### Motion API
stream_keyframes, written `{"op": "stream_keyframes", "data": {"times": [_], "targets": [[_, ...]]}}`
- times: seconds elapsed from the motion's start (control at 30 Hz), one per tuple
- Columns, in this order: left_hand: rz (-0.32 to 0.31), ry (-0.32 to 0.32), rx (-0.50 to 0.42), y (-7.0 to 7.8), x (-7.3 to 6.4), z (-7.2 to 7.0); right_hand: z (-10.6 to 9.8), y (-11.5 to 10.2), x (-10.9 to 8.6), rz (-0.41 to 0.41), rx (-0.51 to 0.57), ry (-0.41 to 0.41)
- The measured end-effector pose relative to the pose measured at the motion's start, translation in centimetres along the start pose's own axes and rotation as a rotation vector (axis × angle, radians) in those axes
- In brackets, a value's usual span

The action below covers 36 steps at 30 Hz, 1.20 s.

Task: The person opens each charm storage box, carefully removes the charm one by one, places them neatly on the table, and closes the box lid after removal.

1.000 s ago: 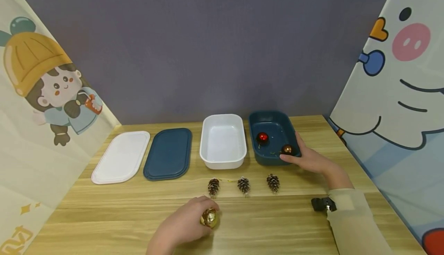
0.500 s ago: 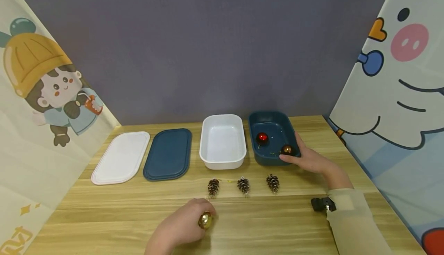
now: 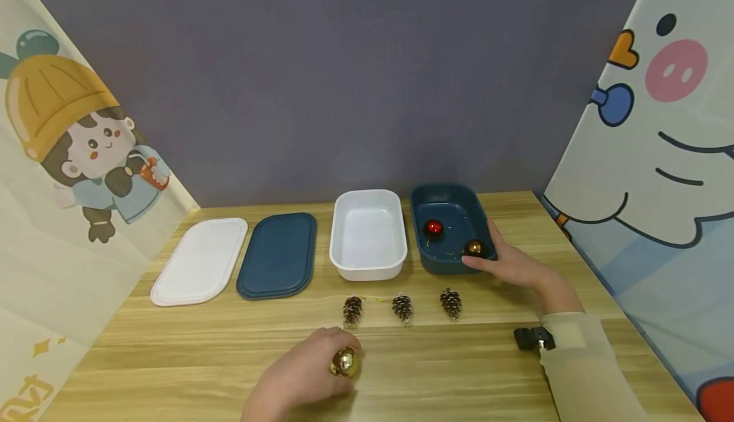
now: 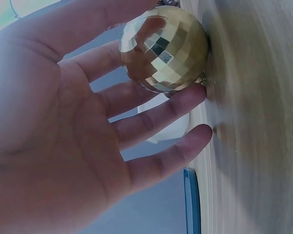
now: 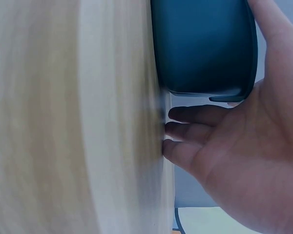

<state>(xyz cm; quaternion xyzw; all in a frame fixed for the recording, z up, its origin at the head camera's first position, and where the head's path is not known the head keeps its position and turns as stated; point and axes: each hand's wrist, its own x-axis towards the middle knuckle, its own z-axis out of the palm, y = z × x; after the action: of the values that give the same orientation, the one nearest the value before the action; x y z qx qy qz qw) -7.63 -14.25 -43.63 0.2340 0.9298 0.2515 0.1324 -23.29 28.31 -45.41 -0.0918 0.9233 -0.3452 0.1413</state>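
Observation:
In the head view my left hand holds a shiny gold bauble low over the table. The left wrist view shows the bauble's faceted surface, with the thumb on one side and fingers curved on the other. My right hand grips the front right corner of a dark blue container, thumb at the front rim and index finger along the side. Inside that container lie a red bauble and a brown bauble. Three pine cones, the left one nearest my left hand, lie in a row before the containers.
A white container stands left of the blue one. Further left, a dark blue lid and a white lid lie flat on the wooden table. A grey wall rises behind, with printed panels at both sides.
The gold bauble shifts and turns slightly in my left fingers, first toward the left, then back right. My right hand stays on the blue container.

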Motion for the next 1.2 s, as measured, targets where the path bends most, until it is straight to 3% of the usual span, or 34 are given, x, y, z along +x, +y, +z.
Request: {"op": "stream_keyframes", "data": {"times": [0.47,0.67,1.0,1.2], "targets": [[-0.009,0.007,-0.006,0.1,0.1,0.0,0.1,0.0,0.1,-0.017,0.020,0.008],[0.016,0.028,-0.005,0.0,0.2,-0.4,0.1,0.0,0.1,-0.010,0.015,0.007],[0.009,0.042,0.025,0.3,0.6,-1.9,0.1,0.2,0.1,-0.023,0.019,0.010],[0.041,0.019,0.056,1.1,2.1,-3.9,0.1,0.2,0.1,-0.003,0.001,0.004]]}}
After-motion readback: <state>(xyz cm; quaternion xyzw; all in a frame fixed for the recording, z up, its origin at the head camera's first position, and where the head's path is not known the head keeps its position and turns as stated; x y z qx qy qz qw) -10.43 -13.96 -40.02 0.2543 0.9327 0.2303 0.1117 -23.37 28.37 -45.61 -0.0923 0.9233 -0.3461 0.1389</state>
